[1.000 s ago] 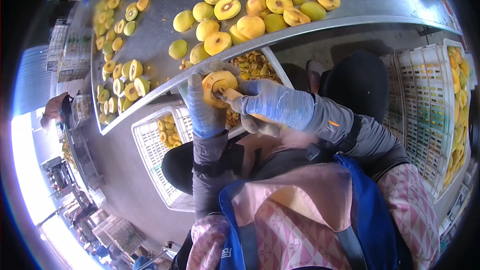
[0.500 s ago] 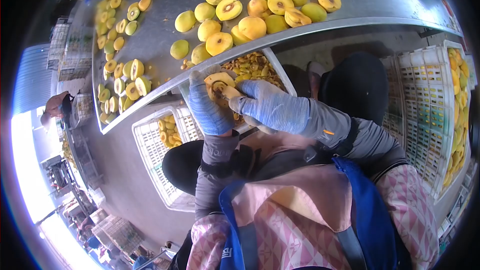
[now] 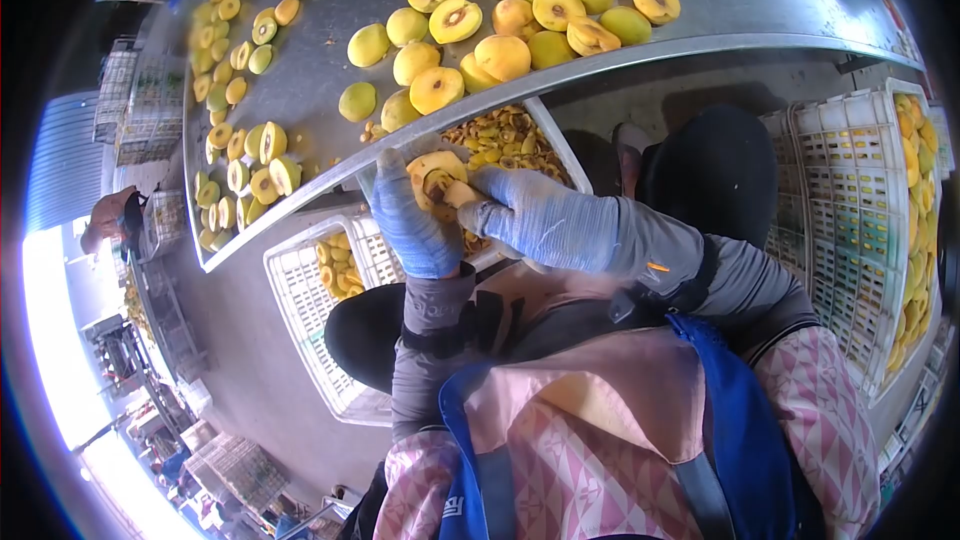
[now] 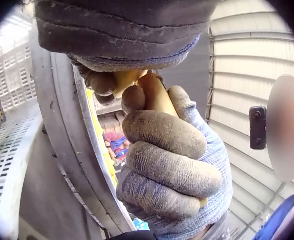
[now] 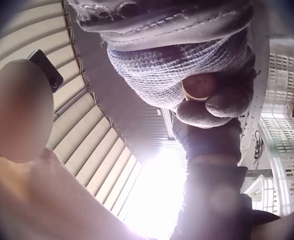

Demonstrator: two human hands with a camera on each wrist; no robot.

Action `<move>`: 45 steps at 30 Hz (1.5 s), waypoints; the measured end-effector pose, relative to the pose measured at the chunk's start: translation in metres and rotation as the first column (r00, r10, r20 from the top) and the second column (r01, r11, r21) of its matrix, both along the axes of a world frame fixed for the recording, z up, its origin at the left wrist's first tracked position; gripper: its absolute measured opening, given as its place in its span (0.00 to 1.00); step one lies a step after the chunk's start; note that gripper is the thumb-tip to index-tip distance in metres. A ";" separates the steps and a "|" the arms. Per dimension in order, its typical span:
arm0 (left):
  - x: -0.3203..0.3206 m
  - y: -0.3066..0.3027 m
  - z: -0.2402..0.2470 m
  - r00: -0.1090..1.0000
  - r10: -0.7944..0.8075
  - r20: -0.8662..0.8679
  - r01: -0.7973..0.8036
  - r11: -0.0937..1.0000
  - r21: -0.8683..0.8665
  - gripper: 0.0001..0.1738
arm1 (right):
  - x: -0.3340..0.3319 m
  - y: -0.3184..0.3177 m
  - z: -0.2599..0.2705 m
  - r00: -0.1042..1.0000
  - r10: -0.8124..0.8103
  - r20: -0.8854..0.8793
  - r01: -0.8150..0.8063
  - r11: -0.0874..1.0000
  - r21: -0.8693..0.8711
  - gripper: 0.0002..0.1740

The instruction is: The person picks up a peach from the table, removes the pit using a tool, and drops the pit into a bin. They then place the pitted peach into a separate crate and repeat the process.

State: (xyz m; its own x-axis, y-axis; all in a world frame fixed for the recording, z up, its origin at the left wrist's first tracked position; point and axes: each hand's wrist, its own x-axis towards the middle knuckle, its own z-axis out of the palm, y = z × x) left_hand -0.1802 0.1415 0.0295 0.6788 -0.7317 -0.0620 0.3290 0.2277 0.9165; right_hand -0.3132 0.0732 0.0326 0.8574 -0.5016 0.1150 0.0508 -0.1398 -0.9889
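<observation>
In the head view my gloved left hand [image 3: 410, 225] holds a yellow peach half [image 3: 425, 168], its cut face turned up toward the camera. My gloved right hand [image 3: 550, 218] grips a wooden-handled pitting tool [image 3: 459, 194], whose working end is at the hollow in the middle of the fruit. The left wrist view shows the right hand's fingers [image 4: 167, 132] curled round the pale wooden handle [image 4: 158, 95]. In the right wrist view the round butt of the handle [image 5: 199, 86] shows beside the curled fingers; the peach is hidden there.
Both hands work just off the edge of a metal table [image 3: 330, 80], which bears many peach halves [image 3: 503, 56]. Below is a bin of fruit scraps [image 3: 548, 122]. White crates with fruit stand at left [image 3: 300, 310] and right [image 3: 850, 230].
Both hands stay close together at the table edge. The left hand has tilted with the peach half, and the tool's metal part, visible earlier, is now mostly hidden in the fruit.
</observation>
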 end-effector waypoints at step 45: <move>-0.001 0.005 -0.002 0.744 0.193 0.640 -0.230 0.973 -0.027 0.24 | 0.003 0.009 0.022 0.973 0.224 -0.052 -0.081 0.545 0.834 0.18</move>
